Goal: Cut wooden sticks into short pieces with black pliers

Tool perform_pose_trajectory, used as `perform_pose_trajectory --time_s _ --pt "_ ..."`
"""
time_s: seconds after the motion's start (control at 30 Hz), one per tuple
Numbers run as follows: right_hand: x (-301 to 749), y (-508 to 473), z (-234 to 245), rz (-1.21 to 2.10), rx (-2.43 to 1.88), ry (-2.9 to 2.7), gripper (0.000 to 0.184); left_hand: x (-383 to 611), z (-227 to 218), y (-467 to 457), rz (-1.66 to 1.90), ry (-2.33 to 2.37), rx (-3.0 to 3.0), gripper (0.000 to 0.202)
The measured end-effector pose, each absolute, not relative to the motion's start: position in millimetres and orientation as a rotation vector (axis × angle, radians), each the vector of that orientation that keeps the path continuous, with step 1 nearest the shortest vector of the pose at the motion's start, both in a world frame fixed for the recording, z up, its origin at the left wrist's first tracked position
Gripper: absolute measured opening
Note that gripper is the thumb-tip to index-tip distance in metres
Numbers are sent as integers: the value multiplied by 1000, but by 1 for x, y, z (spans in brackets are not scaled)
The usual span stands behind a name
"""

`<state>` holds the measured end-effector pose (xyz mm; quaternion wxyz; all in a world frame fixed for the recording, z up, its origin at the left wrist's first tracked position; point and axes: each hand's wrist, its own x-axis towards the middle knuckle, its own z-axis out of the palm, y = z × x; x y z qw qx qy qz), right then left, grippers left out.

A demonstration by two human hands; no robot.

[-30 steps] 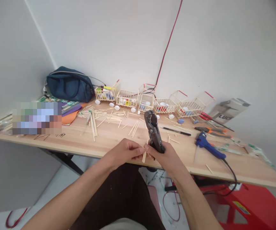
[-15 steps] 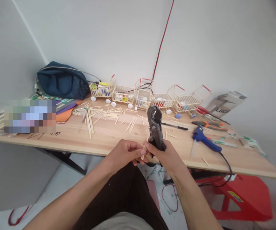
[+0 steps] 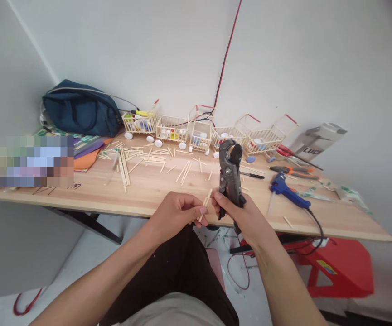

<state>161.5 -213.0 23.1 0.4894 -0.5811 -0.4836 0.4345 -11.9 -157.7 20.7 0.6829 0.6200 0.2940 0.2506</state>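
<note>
The desk (image 3: 94, 191) carries five miniature stick shopping carts (image 3: 200, 141) along its back edge, seemingly built. Near the front edge, the right hand (image 3: 239, 210) grips a dark hand cutter (image 3: 229, 174); the left hand (image 3: 182, 213) pinches thin wooden sticks (image 3: 205, 205) just beside it. Loose sticks (image 3: 123, 170) toward the desk's left half look unassembled; whether the pinched ones are cut to length cannot be told.

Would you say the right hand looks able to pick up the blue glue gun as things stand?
Probably not: the right hand is wrapped around the black hand tool and would likely need to release it first, though nothing visibly blocks the way to the blue glue gun.
</note>
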Motion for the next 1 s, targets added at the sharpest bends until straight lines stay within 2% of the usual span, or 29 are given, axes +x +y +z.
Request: perform_pose_trajectory --time_s 0.3,0.5,0.6,0.87,1.0 --pt "158 -216 32 856 -1658 -1368 30 -6 23 -159 548 724 1559 23" --pt "163 -216 26 910 -1629 -1296 34 -8 21 -153 423 571 1442 30" --pt "167 -216 24 972 -1578 -1220 34 -12 15 -153 403 469 1366 26" --pt "166 -214 14 1097 -1435 -998 36 -8 -1 -174 791 652 1375 18" --pt "163 -215 13 1109 -1420 -951 35 -8 -3 -179 860 719 1434 18"
